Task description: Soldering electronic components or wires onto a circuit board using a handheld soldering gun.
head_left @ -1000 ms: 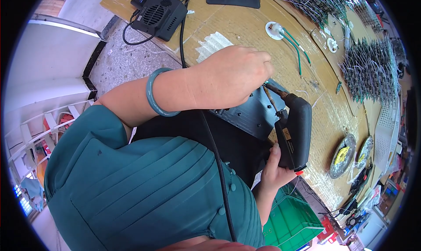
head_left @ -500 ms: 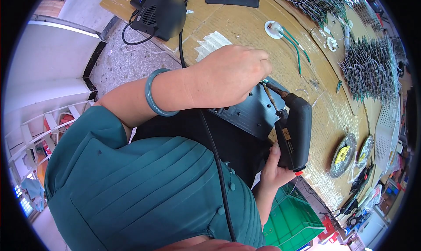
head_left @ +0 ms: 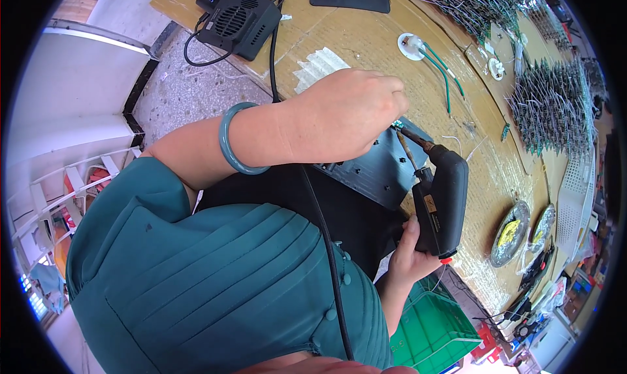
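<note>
My left hand [head_left: 356, 113], with a blue-green bangle [head_left: 230, 139] at its wrist, reaches over a black plastic panel [head_left: 373, 168] with small raised posts. Its fingers are curled closed and point down; what they pinch is hidden behind the hand. A small green and white piece [head_left: 397, 124] shows just beside the fingertips. My right hand [head_left: 411, 253] grips a black soldering gun [head_left: 447, 197] by its lower end. The gun's tip and a thin brownish feed tube [head_left: 406, 146] meet at that small piece, above the panel's far edge.
A black vented box [head_left: 240, 24] with cables stands at the table's far left. White tape strips [head_left: 318, 67], a white disc with green wires [head_left: 411, 46] and bundles of green circuit boards [head_left: 548, 106] lie around. Round metal dishes [head_left: 511, 233] sit right; a green crate [head_left: 431, 331] is below.
The view has shifted very slightly. Both hands and the soldering gun keep nearly the same place over the panel.
</note>
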The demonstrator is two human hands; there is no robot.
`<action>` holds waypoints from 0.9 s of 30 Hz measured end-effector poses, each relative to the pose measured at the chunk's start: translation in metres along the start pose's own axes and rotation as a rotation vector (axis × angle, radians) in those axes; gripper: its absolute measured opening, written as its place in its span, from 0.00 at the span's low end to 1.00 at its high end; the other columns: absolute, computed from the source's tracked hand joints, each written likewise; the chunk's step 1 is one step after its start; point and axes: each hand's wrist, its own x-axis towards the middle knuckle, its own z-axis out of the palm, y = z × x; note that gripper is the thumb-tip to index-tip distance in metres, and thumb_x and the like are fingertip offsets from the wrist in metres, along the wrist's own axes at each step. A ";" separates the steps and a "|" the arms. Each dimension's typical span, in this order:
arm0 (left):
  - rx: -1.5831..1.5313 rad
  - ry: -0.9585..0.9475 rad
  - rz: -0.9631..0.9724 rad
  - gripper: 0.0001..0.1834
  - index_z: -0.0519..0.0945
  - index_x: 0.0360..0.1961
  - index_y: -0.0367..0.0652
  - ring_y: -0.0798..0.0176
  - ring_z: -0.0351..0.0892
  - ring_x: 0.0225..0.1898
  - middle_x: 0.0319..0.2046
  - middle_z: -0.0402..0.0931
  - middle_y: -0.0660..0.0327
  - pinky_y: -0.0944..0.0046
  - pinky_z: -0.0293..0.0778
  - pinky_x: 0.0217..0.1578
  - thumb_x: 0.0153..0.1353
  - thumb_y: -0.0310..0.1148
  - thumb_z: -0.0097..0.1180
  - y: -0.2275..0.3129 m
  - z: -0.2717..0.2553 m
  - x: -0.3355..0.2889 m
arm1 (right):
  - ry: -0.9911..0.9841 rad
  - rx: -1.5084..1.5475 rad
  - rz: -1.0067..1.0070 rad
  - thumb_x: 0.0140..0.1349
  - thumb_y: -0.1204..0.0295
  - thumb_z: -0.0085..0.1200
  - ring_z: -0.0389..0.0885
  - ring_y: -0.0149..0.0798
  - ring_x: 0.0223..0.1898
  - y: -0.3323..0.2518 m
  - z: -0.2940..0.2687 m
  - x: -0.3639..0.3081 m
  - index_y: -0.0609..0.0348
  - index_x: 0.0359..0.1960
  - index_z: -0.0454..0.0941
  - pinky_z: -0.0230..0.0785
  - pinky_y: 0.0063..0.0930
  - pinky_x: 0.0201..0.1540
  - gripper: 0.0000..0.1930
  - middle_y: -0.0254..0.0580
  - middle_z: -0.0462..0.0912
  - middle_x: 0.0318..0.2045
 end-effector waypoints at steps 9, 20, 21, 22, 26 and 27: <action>0.011 -0.007 -0.004 0.03 0.72 0.27 0.35 0.49 0.73 0.34 0.29 0.70 0.53 0.55 0.70 0.35 0.50 0.22 0.52 -0.001 -0.001 0.000 | -0.002 0.007 -0.009 0.50 0.76 0.61 0.70 0.43 0.45 0.001 0.002 0.001 0.67 0.45 0.71 0.58 0.34 0.50 0.20 0.48 0.72 0.42; 0.003 0.013 0.010 0.03 0.72 0.27 0.35 0.49 0.74 0.34 0.29 0.71 0.53 0.56 0.71 0.35 0.50 0.22 0.52 -0.002 -0.001 0.000 | 0.015 0.167 -0.016 0.56 0.75 0.55 0.74 0.33 0.32 -0.004 0.001 0.008 0.69 0.46 0.69 0.66 0.25 0.37 0.17 0.46 0.75 0.34; -0.056 0.026 -0.006 0.03 0.73 0.27 0.36 0.49 0.74 0.33 0.29 0.71 0.54 0.56 0.71 0.34 0.50 0.22 0.53 -0.001 -0.001 -0.001 | -0.006 0.281 -0.025 0.59 0.76 0.51 0.74 0.29 0.23 -0.009 0.002 0.011 0.71 0.46 0.67 0.68 0.20 0.28 0.15 0.45 0.77 0.28; -0.111 0.041 -0.020 0.03 0.73 0.27 0.36 0.50 0.74 0.32 0.28 0.72 0.54 0.57 0.71 0.34 0.51 0.22 0.53 -0.002 -0.002 0.000 | 0.033 0.275 -0.025 0.60 0.74 0.50 0.73 0.30 0.22 -0.012 0.005 0.013 0.70 0.44 0.67 0.67 0.22 0.27 0.14 0.46 0.76 0.27; -0.207 0.259 -0.012 0.03 0.74 0.27 0.37 0.51 0.74 0.30 0.27 0.73 0.56 0.59 0.71 0.33 0.50 0.24 0.55 -0.008 -0.023 0.008 | 0.075 0.339 -0.030 0.61 0.73 0.50 0.72 0.30 0.21 -0.009 0.004 0.011 0.70 0.44 0.67 0.67 0.21 0.26 0.14 0.46 0.75 0.26; -0.208 0.396 -0.041 0.02 0.75 0.26 0.37 0.52 0.74 0.31 0.27 0.73 0.56 0.59 0.71 0.33 0.51 0.24 0.56 -0.012 -0.034 0.013 | 0.075 0.344 -0.033 0.61 0.73 0.50 0.72 0.30 0.21 -0.008 0.004 0.012 0.70 0.44 0.67 0.67 0.21 0.26 0.14 0.46 0.75 0.26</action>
